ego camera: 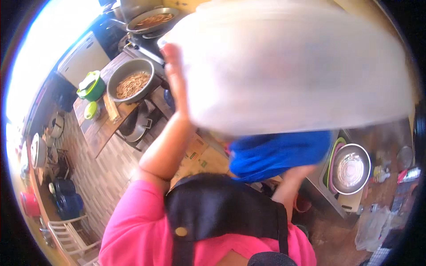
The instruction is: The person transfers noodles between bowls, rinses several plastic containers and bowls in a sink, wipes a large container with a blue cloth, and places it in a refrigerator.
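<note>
A large whitish translucent plastic container (293, 73), blurred, fills the upper right of the head view. My left hand (176, 79) grips its left side, fingers up along the wall. Below the container hangs a bright blue cloth (276, 156). My right hand (301, 173) is at the cloth's lower right edge; the cloth and blur hide most of its fingers, so its hold is unclear. Left of my left hand, a deep round metal pan (114, 78) with cooked noodle-like strips (133, 85) stands on a wooden table (96, 133).
A wide pan (133, 25) of saucy food sits on the stove at top. Green lidded containers (95, 88) stand on the table. To the right are a shiny metal bowl (351, 169) and a clear plastic bag (372, 229). A white slatted chair (66, 236) is at lower left.
</note>
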A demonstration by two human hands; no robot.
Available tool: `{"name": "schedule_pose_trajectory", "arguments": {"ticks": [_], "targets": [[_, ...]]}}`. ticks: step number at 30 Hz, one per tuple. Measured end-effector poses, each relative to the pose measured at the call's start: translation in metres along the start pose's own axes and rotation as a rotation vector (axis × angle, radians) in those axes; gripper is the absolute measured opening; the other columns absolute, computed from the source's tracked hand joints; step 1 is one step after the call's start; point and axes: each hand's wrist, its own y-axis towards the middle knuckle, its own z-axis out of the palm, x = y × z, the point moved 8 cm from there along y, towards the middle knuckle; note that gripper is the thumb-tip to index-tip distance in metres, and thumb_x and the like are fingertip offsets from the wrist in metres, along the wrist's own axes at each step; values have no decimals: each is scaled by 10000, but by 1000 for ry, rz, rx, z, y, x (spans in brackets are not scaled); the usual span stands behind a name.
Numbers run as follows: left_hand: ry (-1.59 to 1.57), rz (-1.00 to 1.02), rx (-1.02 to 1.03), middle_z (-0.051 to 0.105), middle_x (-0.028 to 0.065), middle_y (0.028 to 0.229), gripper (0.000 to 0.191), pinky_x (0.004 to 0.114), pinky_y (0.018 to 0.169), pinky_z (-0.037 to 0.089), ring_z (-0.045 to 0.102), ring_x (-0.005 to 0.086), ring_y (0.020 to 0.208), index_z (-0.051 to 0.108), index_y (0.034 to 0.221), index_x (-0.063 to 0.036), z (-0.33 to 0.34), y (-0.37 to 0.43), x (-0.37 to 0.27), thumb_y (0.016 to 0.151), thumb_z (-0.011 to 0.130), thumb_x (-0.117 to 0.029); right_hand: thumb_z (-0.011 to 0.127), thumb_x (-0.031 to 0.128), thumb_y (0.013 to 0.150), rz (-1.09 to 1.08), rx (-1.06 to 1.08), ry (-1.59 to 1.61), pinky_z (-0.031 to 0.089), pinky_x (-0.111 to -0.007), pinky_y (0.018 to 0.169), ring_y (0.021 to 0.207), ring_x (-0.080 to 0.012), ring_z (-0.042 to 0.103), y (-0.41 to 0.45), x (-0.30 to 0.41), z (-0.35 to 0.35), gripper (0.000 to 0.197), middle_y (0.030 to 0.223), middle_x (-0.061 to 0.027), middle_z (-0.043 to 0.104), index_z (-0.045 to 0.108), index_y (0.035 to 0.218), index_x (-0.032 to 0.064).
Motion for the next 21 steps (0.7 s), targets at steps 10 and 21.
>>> {"name": "schedule_pose_trajectory", "arguments": {"ticks": [10,21], "targets": [[784,468,398,349,33,512,361,274,433,308,371,137,452,458,619,-16,-84,-29,-101,734,631,-312,279,420,908,-448,919,-280,149,-370,1037,1252,-264,274,-165,113,222,613,1363,-186,249,164,1347,7],[724,394,265,447,3,557,363,222,445,306,400,85,493,514,634,-2,-175,-45,-195,636,725,-298,50,724,756,-211,1138,-442,318,-210,534,542,-88,452,-200,5,312,952,555,-39,513,541,1098,-15]]}}
